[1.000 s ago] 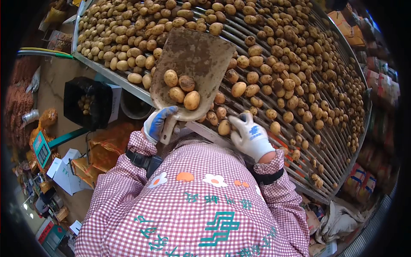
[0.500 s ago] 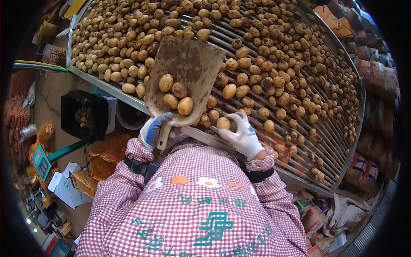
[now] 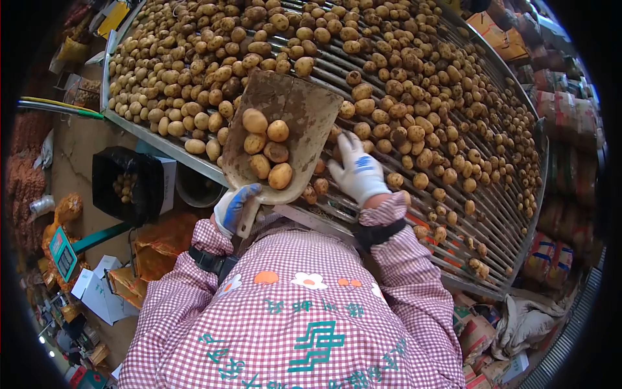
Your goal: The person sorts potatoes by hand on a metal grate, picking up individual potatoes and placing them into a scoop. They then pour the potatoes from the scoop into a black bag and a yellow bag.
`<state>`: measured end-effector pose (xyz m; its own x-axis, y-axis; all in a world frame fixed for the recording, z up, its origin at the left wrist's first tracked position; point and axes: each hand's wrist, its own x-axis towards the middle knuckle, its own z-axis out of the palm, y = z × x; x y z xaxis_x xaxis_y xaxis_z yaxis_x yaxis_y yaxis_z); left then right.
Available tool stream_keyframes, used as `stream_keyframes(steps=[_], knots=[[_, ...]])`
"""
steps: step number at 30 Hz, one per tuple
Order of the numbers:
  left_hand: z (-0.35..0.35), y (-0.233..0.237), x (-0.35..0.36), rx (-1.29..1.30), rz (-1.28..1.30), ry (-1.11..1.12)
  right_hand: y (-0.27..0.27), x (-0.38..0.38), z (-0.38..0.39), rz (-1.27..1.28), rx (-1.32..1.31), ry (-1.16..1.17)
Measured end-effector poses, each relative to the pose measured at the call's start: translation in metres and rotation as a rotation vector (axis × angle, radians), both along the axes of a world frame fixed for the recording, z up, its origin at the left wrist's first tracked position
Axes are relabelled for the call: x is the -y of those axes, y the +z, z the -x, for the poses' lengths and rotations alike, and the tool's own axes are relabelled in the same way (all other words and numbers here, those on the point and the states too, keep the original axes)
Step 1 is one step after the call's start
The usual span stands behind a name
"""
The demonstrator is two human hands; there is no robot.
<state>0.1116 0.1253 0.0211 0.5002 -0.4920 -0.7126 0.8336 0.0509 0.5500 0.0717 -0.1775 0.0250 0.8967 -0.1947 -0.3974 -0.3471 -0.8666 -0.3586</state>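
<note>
My left hand (image 3: 236,209), in a white and blue glove, is closed around the handle of a dirty, pale scoop (image 3: 304,123). Several potatoes (image 3: 276,153) lie in the scoop, which rests on the slatted sorting table with its mouth facing away from me. Just right of the scoop, my gloved right hand (image 3: 358,174) reaches forward over the slats. Its fingers are stretched out with the thumb apart, close to a potato partly hidden beside the scoop's edge. Many loose potatoes (image 3: 421,133) surround it.
The slatted metal table (image 3: 463,249) has a raised metal rim and spreads out ahead. On the left stand a black-lined bin (image 3: 126,178) with potatoes, a scale display (image 3: 63,254) and a white box (image 3: 100,288). Stacked sacks (image 3: 570,123) line the right side.
The potato in my right hand is gone from it, and the scoop holds more potatoes. My right hand has moved forward, and its fingers have opened. The left hand keeps the scoop.
</note>
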Motion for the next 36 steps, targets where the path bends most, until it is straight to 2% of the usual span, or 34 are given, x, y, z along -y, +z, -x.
stream_keyframes(steps=[1,3,4,6,7,9,10,13,15,17,18,19,21,23,24,25,27,28,29,31,36], knots=[[-0.001,0.000,-0.001,-0.005,0.012,-0.017,0.004,-0.007,-0.007,0.113,-0.119,0.048],[-0.002,0.002,0.000,-0.026,0.025,-0.006,0.012,-0.011,-0.017,0.119,-0.151,0.048],[-0.001,0.005,0.001,-0.051,0.032,-0.002,-0.001,-0.007,-0.014,0.120,-0.149,0.050],[-0.001,0.011,0.008,-0.025,0.020,0.022,-0.043,0.013,-0.002,-0.218,0.292,-0.079],[-0.001,0.012,0.011,-0.002,0.008,0.049,-0.038,0.019,-0.005,-0.580,0.335,-0.284],[-0.002,0.002,0.002,-0.017,0.013,0.012,-0.027,0.030,0.000,-1.573,0.101,-0.920],[-0.003,0.000,0.000,-0.028,0.013,-0.019,-0.020,0.034,-0.001,-1.673,0.145,-0.907],[-0.005,-0.004,-0.005,-0.053,0.063,-0.090,0.003,0.037,-0.004,-1.673,0.208,-0.877],[-0.003,-0.011,-0.005,-0.015,0.075,-0.049,0.008,0.035,-0.009,-1.651,0.212,-0.878],[-0.004,-0.013,-0.008,0.002,0.071,-0.033,0.049,0.024,-0.017,-1.469,0.205,-0.669],[-0.005,-0.016,-0.012,-0.030,0.054,-0.070,0.070,0.025,-0.021,-1.427,0.103,-0.582],[-0.005,-0.017,-0.015,-0.060,0.039,-0.107,0.068,0.031,-0.025,-1.427,0.099,-0.580],[-0.006,-0.013,-0.015,-0.070,0.004,-0.130,0.057,0.059,-0.040,-0.893,0.284,-0.443],[-0.008,-0.008,-0.010,-0.073,-0.027,-0.152,0.014,0.097,-0.054,-0.241,0.458,-0.242],[-0.007,-0.006,-0.006,-0.012,-0.008,-0.113,0.003,0.109,-0.064,-0.154,0.321,-0.235],[-0.005,-0.005,-0.003,0.048,0.010,-0.075,0.002,0.108,-0.071,-0.153,0.319,-0.233],[-0.001,-0.011,-0.001,0.139,-0.019,-0.027,-0.004,0.100,-0.086,0.314,0.311,0.136],[-0.001,-0.009,-0.001,0.103,-0.003,-0.026,-0.009,0.096,-0.099,0.327,0.004,0.192],[-0.003,-0.008,-0.001,0.068,0.012,-0.027,-0.011,0.093,-0.102,0.352,0.011,0.279],[-0.003,-0.011,-0.003,0.012,0.039,-0.022,-0.006,0.088,-0.114,0.316,-0.019,0.225],[-0.004,-0.005,-0.001,-0.031,0.062,0.005,0.003,0.082,-0.127,0.262,-0.115,0.259]])
